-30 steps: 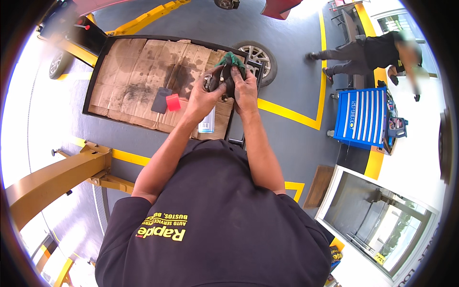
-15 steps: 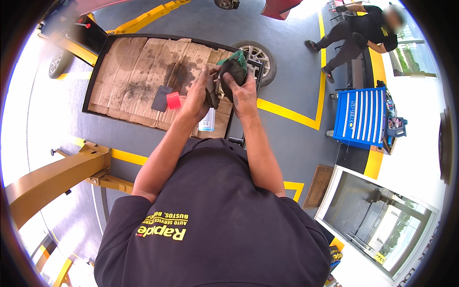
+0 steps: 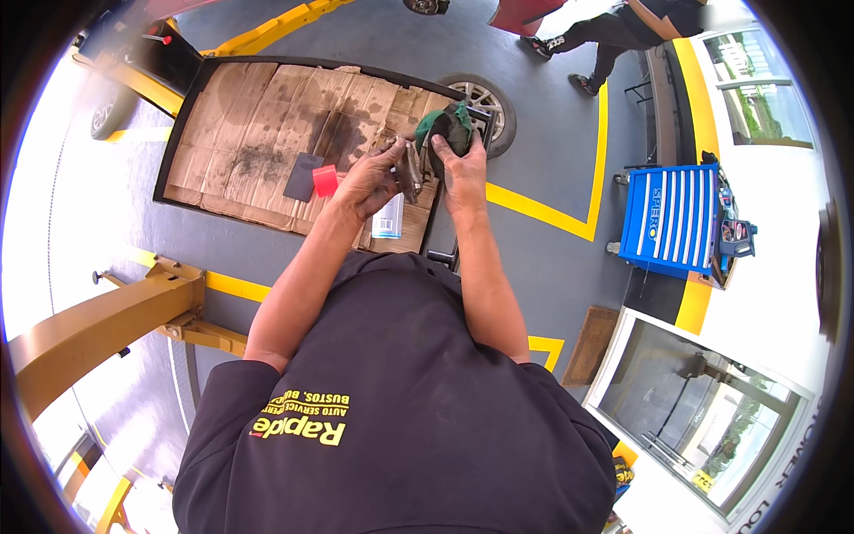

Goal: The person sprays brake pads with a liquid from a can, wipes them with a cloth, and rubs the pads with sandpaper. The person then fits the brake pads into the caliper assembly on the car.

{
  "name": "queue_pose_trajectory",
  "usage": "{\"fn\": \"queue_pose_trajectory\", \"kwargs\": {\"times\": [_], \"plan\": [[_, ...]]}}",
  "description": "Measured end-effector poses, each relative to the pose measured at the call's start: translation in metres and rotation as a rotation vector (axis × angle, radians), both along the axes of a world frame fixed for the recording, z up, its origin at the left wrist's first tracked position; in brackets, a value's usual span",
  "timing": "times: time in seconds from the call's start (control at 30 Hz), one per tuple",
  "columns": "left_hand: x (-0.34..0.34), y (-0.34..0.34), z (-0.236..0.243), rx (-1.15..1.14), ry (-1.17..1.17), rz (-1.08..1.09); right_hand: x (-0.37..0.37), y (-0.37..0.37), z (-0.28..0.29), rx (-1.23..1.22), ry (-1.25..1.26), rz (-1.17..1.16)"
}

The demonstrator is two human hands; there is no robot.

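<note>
My left hand (image 3: 366, 184) is closed around a dark, metallic brake pad (image 3: 409, 173), which stands on edge between thumb and fingers. To its right, my right hand (image 3: 463, 173) grips a bunched black and green rag (image 3: 454, 129). A gap separates the rag from the pad. Both hands are over the right part of a cardboard-lined table (image 3: 240, 116). Below the left hand lies a white and blue can (image 3: 388, 219), partly covered. Left of that hand are a red piece (image 3: 326, 181) and a dark grey sheet (image 3: 302, 177), overlapping on the stained cardboard.
Beyond the table's right end a wheel (image 3: 500, 111) lies on the floor. A yellow lift arm (image 3: 98, 311) reaches in at left. On the right stand a blue tool cabinet (image 3: 673, 218) and a brown mat (image 3: 591, 345). Another person (image 3: 605, 40) is at the upper right.
My hands have moved apart, and the rag has come away from the brake pad. The right hand has shifted slightly right with the rag. The other person has walked farther away, toward the top.
</note>
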State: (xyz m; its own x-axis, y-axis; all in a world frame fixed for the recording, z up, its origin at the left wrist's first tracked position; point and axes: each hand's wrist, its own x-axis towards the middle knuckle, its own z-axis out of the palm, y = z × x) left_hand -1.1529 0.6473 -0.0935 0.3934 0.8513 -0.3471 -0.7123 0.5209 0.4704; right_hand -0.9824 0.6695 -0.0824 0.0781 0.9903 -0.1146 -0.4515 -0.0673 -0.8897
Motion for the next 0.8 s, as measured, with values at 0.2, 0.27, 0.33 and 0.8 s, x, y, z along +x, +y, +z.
{"fn": "queue_pose_trajectory", "kwargs": {"times": [0.2, 0.27, 0.33, 0.8], "plan": [[0.005, 0.0, -0.004, -0.094, 0.01, 0.021, -0.015, -0.005, 0.021, -0.003, -0.015, 0.038], [0.009, 0.0, 0.002, -0.112, -0.095, 0.064, -0.026, -0.008, 0.015, -0.005, -0.045, -0.001], [0.005, 0.0, 0.002, -0.106, -0.193, 0.087, -0.029, -0.008, 0.012, -0.015, -0.049, -0.002], [-0.002, -0.011, -0.025, 0.094, -0.534, 0.161, -0.056, -0.049, 0.017, 0.536, -1.493, 0.135]]}}
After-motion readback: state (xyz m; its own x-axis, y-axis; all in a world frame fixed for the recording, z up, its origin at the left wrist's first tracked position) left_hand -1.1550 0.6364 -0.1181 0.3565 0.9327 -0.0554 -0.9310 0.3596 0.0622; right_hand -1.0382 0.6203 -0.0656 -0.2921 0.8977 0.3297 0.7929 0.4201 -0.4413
